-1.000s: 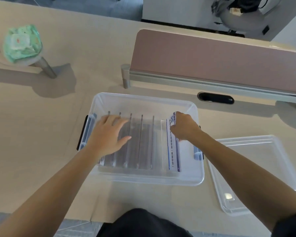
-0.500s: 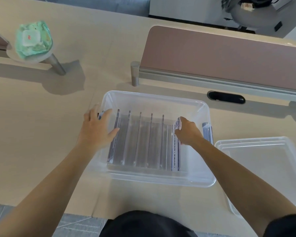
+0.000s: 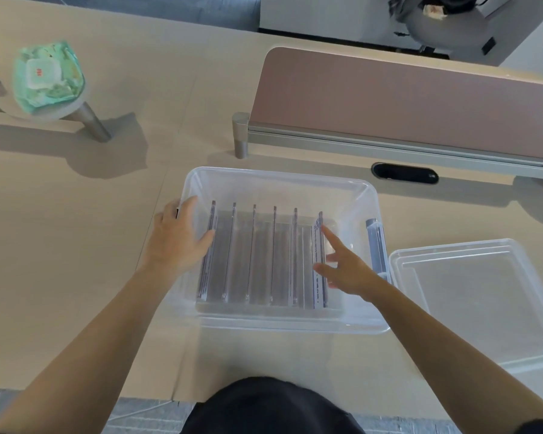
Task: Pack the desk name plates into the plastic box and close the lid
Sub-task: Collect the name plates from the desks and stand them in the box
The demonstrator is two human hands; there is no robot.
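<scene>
I see the desk name plates [image 3: 273, 245] standing on edge in a row inside the plastic box [image 3: 279, 176], which sits on the desk in front of the person. The left hand [image 3: 177, 242] lies over the left wall of the box with its fingers straight and relaxed, gripping nothing. Its thumb is at the leftmost plate, but I cannot tell if it really touches. The right hand [image 3: 347, 266] is inside the box at the right end of the row. Its fingers are spread and hold nothing, and the index fingertip is just beside the last plate. The lid [image 3: 483, 292] lies on the light wooden desk [image 3: 76, 245], just beside the box on its right. Behind the box are a pink divider panel [image 3: 405, 98] and a black cable slot [image 3: 405, 173]. At far left a green pack of wipes [image 3: 47, 73] rests on a small round stand.
</scene>
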